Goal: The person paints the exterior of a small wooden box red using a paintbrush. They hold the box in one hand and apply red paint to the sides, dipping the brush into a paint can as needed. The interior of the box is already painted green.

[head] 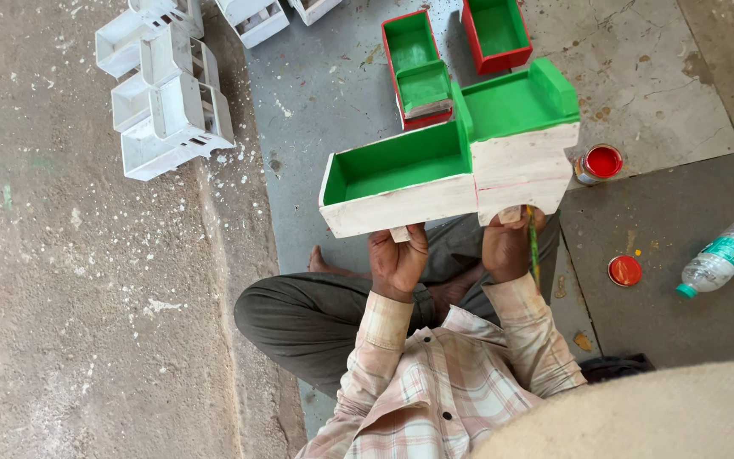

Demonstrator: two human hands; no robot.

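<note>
Nearest the camera, the left hand (398, 259) and right hand (507, 246) are both clamped on the underside of a wooden toy truck (452, 170), held up just above them; the right also pinches a thin brush (533, 246). Judging by the paint, the truck's bed and cab top are already green, its sides still bare white. Beyond the hands lie red-and-green truck pieces (418, 68); right of the right hand, an open red paint tin (601, 163).

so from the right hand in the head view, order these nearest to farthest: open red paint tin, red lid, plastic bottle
1. Open red paint tin, up and right of the right hand.
2. Red lid, on the floor to its right; close to the tin's distance.
3. Plastic bottle, far right.
</note>
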